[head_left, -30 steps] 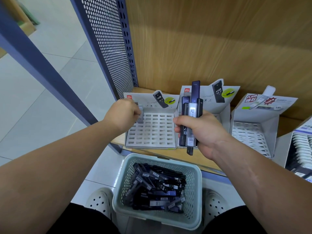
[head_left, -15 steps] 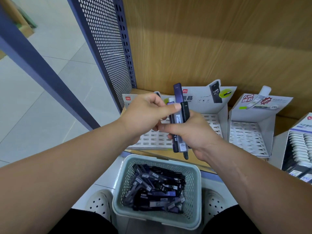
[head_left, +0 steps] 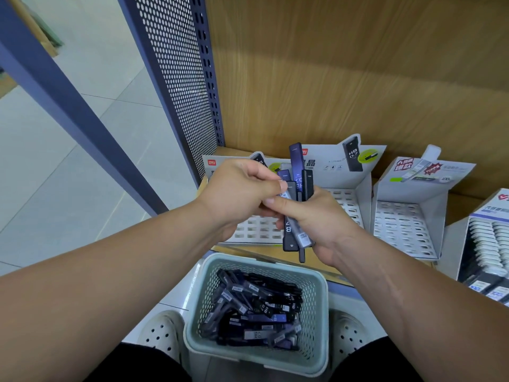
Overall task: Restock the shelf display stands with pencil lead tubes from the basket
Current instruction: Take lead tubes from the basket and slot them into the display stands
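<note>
Left stand [head_left: 253,235]: mostly behind my left hand [head_left: 237,188].
Lead tubes [head_left: 296,161]: middles inside my right hand [head_left: 322,216].
Rightmost box [head_left: 487,244]: cropped by edge.

**What We Count**

We count two hands, the left hand [head_left: 239,194] and the right hand [head_left: 322,224]. We count one basket [head_left: 322,312] and two white shoes [head_left: 162,332]. Four display stands [head_left: 405,227] sit in a row on the far side. The bunch of tubes [head_left: 296,166] has about five. The pile of tubes [head_left: 253,307] has too many to count.

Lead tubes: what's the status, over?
Right hand grips tube bundle. Left hand pinches one tube from it. Basket holds plenty more. Nothing blocks the stands.
</note>
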### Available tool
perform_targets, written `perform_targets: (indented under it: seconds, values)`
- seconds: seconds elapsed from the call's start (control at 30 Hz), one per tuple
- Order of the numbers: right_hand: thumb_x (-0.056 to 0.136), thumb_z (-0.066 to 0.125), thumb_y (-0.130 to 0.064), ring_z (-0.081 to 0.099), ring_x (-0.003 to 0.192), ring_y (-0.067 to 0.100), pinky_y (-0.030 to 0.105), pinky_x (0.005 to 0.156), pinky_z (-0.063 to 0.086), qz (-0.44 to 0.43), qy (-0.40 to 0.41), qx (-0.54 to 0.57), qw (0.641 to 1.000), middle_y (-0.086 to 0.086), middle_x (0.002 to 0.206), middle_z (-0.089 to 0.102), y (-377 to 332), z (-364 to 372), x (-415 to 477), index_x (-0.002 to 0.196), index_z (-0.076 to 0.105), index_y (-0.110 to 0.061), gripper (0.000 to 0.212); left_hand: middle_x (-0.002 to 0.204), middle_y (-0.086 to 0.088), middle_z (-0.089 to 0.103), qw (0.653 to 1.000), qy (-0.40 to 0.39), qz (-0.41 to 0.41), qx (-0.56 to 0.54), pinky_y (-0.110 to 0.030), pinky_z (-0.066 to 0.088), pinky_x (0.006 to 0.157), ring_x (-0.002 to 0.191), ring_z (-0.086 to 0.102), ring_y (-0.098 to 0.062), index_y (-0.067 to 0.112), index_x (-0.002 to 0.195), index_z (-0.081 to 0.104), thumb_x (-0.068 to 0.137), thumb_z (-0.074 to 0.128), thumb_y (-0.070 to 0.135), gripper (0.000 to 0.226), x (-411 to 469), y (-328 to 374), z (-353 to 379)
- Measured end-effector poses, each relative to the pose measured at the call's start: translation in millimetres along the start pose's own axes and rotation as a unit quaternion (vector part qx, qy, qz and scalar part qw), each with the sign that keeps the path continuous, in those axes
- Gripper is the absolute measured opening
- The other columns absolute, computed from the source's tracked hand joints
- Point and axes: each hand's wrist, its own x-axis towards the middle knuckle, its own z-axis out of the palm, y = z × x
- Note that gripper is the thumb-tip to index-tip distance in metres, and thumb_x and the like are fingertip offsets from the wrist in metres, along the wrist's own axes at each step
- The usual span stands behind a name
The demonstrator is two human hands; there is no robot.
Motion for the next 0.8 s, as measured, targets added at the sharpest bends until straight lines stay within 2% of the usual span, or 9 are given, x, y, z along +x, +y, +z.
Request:
perform_targets:
  seconds: [0.13, 0.23, 0.3, 0.37, 0.47, 0.63, 0.8]
  values:
    - [0.057, 0.087, -0.034, 0.061, 0.064, 0.017, 0.029, 0.060, 0.053, 0.001, -0.028, 0.038, 0.999, 0.006, 0.083, 0.074, -1, 0, -1, 0.096, 0.077, -0.012, 0.046, 0.063, -0.008, 0.065, 1.000, -0.006, -0.006, -0.002, -0.029, 0.057, 0.055, 0.056, 0.066, -0.020, -0.006, 0.087, 0.068, 0.088, 0.069, -0.001, 0.005, 0, 3, -2]
    - [0.062, 0.082, -0.042, 0.063, 0.065, 0.015, 0.029, 0.065, 0.056, 0.032, -0.028, 0.081, 0.996, 0.002, 0.083, 0.074, -4, -1, -2, 0.097, 0.077, -0.016, 0.044, 0.074, -0.015, 0.070, 0.999, -0.011, -0.028, -0.037, -0.031, 0.060, 0.059, 0.063, 0.070, -0.023, 0.000, 0.089, 0.067, 0.093, 0.061, -0.001, 0.008, 3, 4, -5]
    - [0.067, 0.079, -0.047, 0.064, 0.064, 0.015, 0.029, 0.069, 0.056, 0.046, -0.014, 0.088, 0.995, 0.002, 0.080, 0.073, -5, -2, -2, 0.095, 0.077, -0.015, 0.042, 0.084, -0.019, 0.072, 0.995, -0.018, -0.043, -0.083, -0.030, 0.059, 0.059, 0.067, 0.072, -0.025, -0.002, 0.098, 0.066, 0.094, 0.061, 0.003, 0.008, 4, 4, -8]
    - [0.075, 0.079, -0.044, 0.065, 0.062, 0.015, 0.031, 0.068, 0.056, 0.051, 0.006, 0.093, 0.994, 0.002, 0.075, 0.072, -7, -3, -1, 0.093, 0.077, -0.014, 0.035, 0.091, -0.021, 0.071, 0.992, -0.013, -0.052, -0.114, -0.028, 0.058, 0.059, 0.067, 0.072, -0.023, -0.001, 0.103, 0.064, 0.095, 0.061, 0.006, 0.011, 5, 3, -11]
    - [0.086, 0.079, -0.033, 0.066, 0.061, 0.015, 0.032, 0.062, 0.054, 0.044, 0.045, 0.092, 0.994, 0.000, 0.071, 0.070, -8, -4, 1, 0.100, 0.075, -0.016, 0.022, 0.088, -0.017, 0.070, 0.989, 0.021, -0.046, -0.139, -0.027, 0.057, 0.057, 0.066, 0.069, -0.019, 0.007, 0.092, 0.063, 0.096, 0.061, 0.009, 0.005, 8, 1, -18]
    - [0.087, 0.079, -0.029, 0.066, 0.063, 0.014, 0.029, 0.062, 0.053, 0.037, 0.049, 0.094, 0.994, 0.001, 0.072, 0.069, -8, -5, 3, 0.098, 0.070, -0.018, 0.018, 0.083, -0.016, 0.069, 0.984, 0.118, 0.001, -0.134, -0.029, 0.056, 0.060, 0.065, 0.066, -0.020, 0.006, 0.092, 0.062, 0.095, 0.061, 0.007, 0.003, 14, 0, -37]
    - [0.087, 0.077, -0.015, 0.069, 0.065, 0.017, 0.028, 0.059, 0.056, 0.024, 0.039, 0.096, 0.994, 0.005, 0.076, 0.073, -5, 8, 2, 0.100, 0.072, -0.010, 0.015, 0.078, -0.019, 0.068, 0.980, 0.120, 0.011, -0.159, -0.025, 0.057, 0.059, 0.064, 0.066, -0.021, 0.000, 0.098, 0.060, 0.093, 0.061, 0.004, 0.006, 9, -4, -45]
